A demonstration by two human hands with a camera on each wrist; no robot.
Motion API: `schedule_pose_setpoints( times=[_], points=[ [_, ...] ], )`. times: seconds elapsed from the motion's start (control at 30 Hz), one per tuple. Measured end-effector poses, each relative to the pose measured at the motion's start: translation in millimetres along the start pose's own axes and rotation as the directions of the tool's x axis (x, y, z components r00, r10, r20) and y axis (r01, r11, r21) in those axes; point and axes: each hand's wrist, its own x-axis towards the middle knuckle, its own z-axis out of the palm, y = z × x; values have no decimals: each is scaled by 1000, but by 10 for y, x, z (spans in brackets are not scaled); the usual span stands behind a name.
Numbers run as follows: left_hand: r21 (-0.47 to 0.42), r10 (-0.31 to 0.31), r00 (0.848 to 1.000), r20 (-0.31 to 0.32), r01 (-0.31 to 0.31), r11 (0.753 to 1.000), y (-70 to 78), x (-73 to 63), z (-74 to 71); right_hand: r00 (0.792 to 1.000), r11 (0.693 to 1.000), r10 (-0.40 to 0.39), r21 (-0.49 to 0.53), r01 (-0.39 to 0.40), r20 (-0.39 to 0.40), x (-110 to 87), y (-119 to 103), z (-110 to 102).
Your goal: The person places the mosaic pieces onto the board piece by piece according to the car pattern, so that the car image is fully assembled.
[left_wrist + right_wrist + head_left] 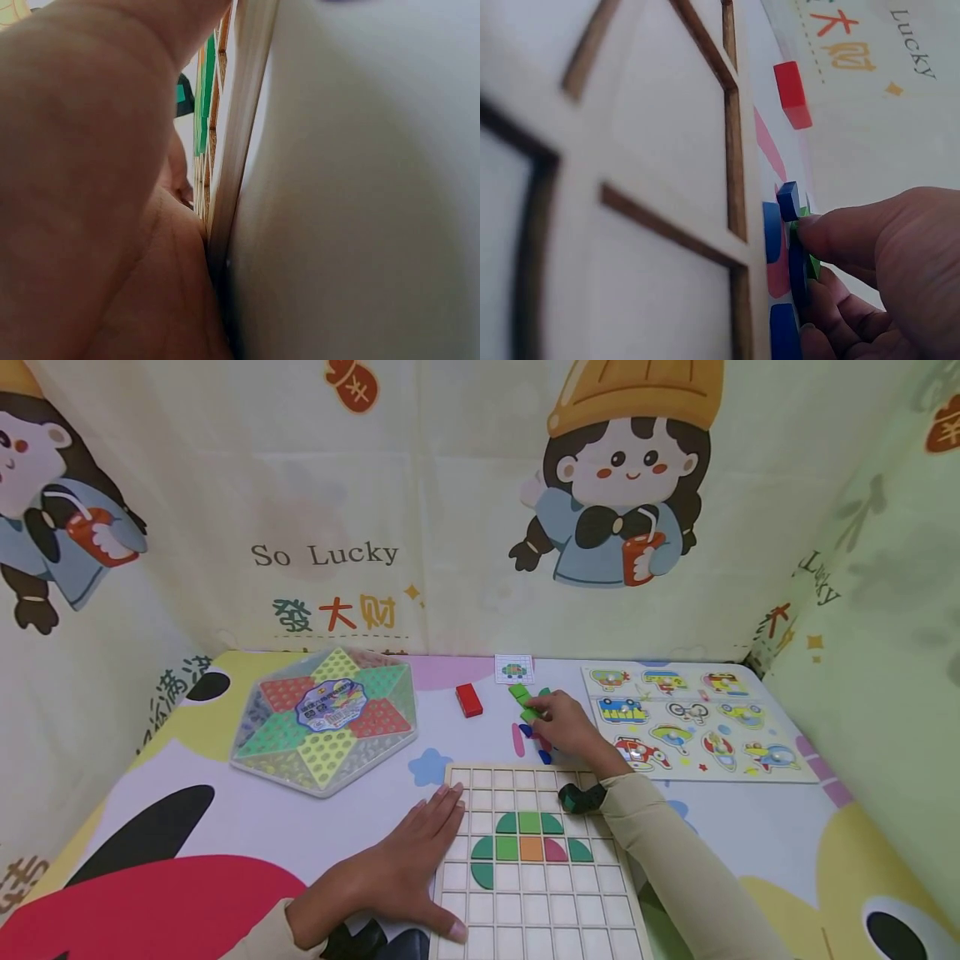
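A wooden grid board (pixel 525 910) lies in front of me, with green, orange and pink flat pieces (pixel 530 848) set in its squares. My left hand (pixel 408 860) rests with spread fingers along the board's left edge. Beyond the board's far edge, my right hand (pixel 566 727) reaches into a small pile and pinches a green block (pixel 814 266) between thumb and fingers. More green blocks (pixel 519 693) and dark blue pieces (pixel 785 330) lie around its fingertips. The fingers partly hide the pile.
A red block (pixel 468 700) lies left of the pile, and a small pattern card (pixel 514 669) behind it. At the left sits a hexagonal clear box (pixel 322 722) of patterned triangles. A vehicle picture board (pixel 705 722) lies at the right. A printed curtain (pixel 450 485) stands behind.
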Motion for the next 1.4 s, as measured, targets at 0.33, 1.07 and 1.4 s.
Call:
schedule_pose_setpoints(
  times=[0.33,1.07,1.4],
  points=[
    [7,-4,1000,1,4,1000,0,-5,8,999,999,33,-10,-33,-3,5,-3,-5],
    [-6,-11,1000,8,11,1000,-2,10,11,995,992,99,79,-100,16,22,33,-82],
    [-18,-5,1000,10,5,1000,-2,3,-5,998,989,62,133,-64,18,-42,20,-202]
  ],
)
